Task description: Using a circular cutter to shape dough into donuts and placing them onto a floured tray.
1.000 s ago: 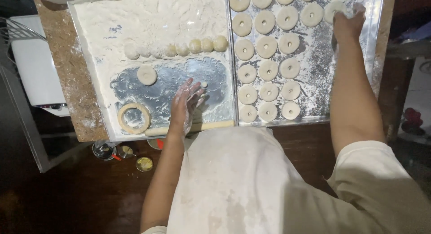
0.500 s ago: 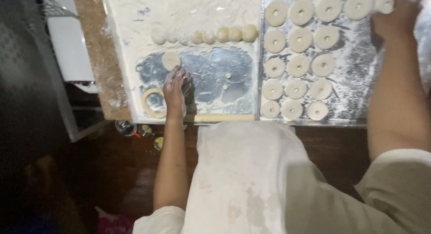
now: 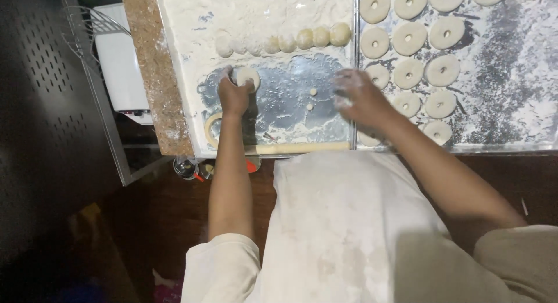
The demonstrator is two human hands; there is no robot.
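On the floury board (image 3: 192, 24) in front of me, my left hand (image 3: 234, 95) rests on a flat round of dough (image 3: 248, 76). My fingers curl over its near edge and touch it, but I cannot tell if I am gripping it or just pressing on it. That round sits on the bare grey patch of the board, where the flour is wiped thin. Two tiny bits of dough (image 3: 313, 92) lie on the same patch, between my hands. A row of small dough balls (image 3: 285, 41) sits just past them, side by side in the thick flour. Near my left wrist a round ring cutter (image 3: 210, 128) lies on the board, partly hidden by my arm.

My right hand (image 3: 360, 97) is spread out flat at the edge where the board meets the metal tray (image 3: 511, 76). It is dusty with flour and holds nothing. Its fingers are loose and apart. The tray is full of dough rings (image 3: 442, 70), each with a little hole in the middle, set in rows. My hand hides part of some of them.

My white apron (image 3: 343, 221) is right below the board, and a white box (image 3: 119, 65) sits off to the left
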